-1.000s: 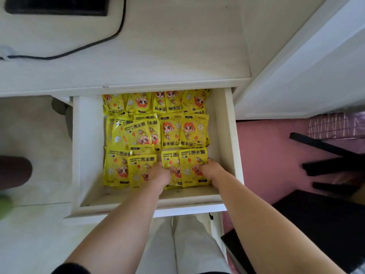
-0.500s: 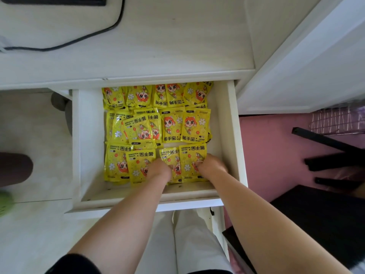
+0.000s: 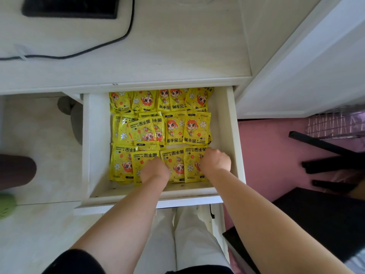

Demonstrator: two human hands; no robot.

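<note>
Reaching into the open drawer [image 3: 94, 145], we rest our left hand [image 3: 155, 170] and right hand [image 3: 215, 161], held apart, on the yellow hand-warmer packets [image 3: 176, 165] in the drawer's front row, fingers bent down so we cannot tell whether they grip.

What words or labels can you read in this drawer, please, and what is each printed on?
"HAND WARMER": on the yellow packets in the drawer.
"暖手宝": large black characters on the same packets.
Small brand line and black tags on them: too small to read.
</note>
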